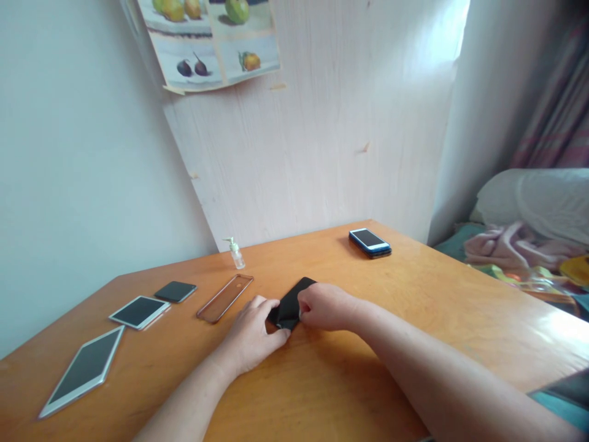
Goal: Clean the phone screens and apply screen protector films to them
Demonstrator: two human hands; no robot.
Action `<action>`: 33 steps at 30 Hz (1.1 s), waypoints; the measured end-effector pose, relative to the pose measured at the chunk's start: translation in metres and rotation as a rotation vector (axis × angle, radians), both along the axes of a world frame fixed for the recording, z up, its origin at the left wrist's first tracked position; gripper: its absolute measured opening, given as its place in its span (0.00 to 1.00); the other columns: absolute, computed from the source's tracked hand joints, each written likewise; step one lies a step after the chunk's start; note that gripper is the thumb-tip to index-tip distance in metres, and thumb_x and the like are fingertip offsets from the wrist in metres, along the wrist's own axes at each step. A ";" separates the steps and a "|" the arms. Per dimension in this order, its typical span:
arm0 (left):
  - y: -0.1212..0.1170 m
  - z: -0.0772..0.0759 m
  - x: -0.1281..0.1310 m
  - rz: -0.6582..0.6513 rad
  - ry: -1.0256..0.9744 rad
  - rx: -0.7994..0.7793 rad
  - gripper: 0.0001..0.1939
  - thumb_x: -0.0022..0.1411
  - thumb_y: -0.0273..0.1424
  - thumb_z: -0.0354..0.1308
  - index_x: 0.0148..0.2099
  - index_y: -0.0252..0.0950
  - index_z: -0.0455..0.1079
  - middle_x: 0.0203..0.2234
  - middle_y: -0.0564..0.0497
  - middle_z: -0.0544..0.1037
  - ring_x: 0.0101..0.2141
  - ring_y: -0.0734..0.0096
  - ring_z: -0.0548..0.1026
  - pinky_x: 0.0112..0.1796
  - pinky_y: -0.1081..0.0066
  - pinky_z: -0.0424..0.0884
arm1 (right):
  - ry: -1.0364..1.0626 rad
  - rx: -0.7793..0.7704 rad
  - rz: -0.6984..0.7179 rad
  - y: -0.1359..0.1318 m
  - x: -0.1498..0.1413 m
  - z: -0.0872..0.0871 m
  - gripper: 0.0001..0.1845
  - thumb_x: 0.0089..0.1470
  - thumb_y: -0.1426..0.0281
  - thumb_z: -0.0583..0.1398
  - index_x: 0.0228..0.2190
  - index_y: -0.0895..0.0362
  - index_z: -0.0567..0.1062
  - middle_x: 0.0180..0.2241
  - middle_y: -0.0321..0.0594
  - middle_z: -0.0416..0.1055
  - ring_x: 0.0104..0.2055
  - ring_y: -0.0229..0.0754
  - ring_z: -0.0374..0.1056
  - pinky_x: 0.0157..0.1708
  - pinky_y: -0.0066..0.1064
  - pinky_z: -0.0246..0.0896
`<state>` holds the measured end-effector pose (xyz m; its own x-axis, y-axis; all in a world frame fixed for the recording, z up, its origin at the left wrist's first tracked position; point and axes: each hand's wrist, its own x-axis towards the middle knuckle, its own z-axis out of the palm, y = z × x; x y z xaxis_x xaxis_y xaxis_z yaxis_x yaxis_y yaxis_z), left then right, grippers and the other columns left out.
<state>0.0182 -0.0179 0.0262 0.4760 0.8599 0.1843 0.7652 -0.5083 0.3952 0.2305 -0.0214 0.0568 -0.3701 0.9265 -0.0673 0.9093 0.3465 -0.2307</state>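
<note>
A black smartphone [291, 302] lies flat on the wooden table in front of me, its dark screen facing up. My left hand [252, 331] steadies it, with fingers at its left edge and the thumb at its bottom corner. Curled into a fist, my right hand [324, 306] rests on the phone's right side. A small pale bit shows under its fingers, too little to name. Left of the phone lies a clear phone case [225, 299] with a pinkish rim. Behind that stands a small clear pump bottle [236, 255] with a pale green top.
On the left lie a large white tablet [85, 368], a smaller white tablet [140, 312] and a dark device [175, 291]. A white-fronted phone [369, 240] tops a stack at the back right. A wooden panel [322, 172] rises behind the table [368, 393]. Bedding [510, 248] is at right.
</note>
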 end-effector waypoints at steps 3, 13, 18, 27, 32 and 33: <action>0.000 0.000 0.001 0.016 -0.001 0.004 0.22 0.54 0.38 0.60 0.52 0.43 0.69 0.44 0.48 0.71 0.47 0.57 0.70 0.48 0.64 0.66 | 0.021 0.084 -0.106 0.008 0.005 -0.004 0.09 0.49 0.68 0.57 0.30 0.55 0.77 0.36 0.43 0.76 0.35 0.44 0.71 0.27 0.28 0.53; 0.000 -0.003 0.000 0.024 -0.010 0.027 0.23 0.53 0.38 0.60 0.52 0.42 0.68 0.44 0.49 0.71 0.47 0.59 0.71 0.48 0.66 0.66 | 0.275 0.226 -0.288 0.038 0.022 -0.028 0.07 0.51 0.73 0.56 0.33 0.56 0.73 0.34 0.39 0.73 0.36 0.39 0.66 0.32 0.27 0.53; -0.004 0.001 0.002 0.039 -0.005 0.024 0.21 0.52 0.39 0.60 0.49 0.42 0.70 0.42 0.48 0.71 0.46 0.59 0.71 0.46 0.65 0.67 | 0.194 0.255 -0.231 0.031 0.009 -0.030 0.10 0.55 0.74 0.54 0.33 0.58 0.75 0.39 0.44 0.70 0.37 0.39 0.67 0.37 0.27 0.55; -0.003 -0.003 0.001 0.047 -0.010 0.046 0.21 0.48 0.39 0.63 0.46 0.42 0.71 0.40 0.48 0.71 0.43 0.57 0.72 0.42 0.66 0.68 | -0.088 0.332 0.166 -0.011 -0.019 -0.013 0.16 0.62 0.65 0.50 0.35 0.55 0.76 0.38 0.44 0.75 0.45 0.48 0.66 0.43 0.38 0.56; -0.004 -0.001 0.001 0.047 -0.002 0.040 0.22 0.49 0.41 0.62 0.47 0.43 0.70 0.41 0.48 0.71 0.45 0.56 0.71 0.44 0.65 0.68 | -0.222 0.303 -0.107 0.007 0.006 -0.013 0.20 0.65 0.65 0.45 0.36 0.55 0.76 0.40 0.48 0.76 0.54 0.57 0.63 0.45 0.49 0.55; -0.004 -0.001 0.002 0.051 0.002 0.039 0.22 0.49 0.41 0.62 0.47 0.43 0.71 0.41 0.48 0.71 0.45 0.56 0.71 0.44 0.65 0.68 | -0.217 0.291 -0.124 0.008 0.008 -0.014 0.21 0.65 0.64 0.44 0.37 0.55 0.76 0.42 0.49 0.76 0.56 0.57 0.62 0.47 0.49 0.55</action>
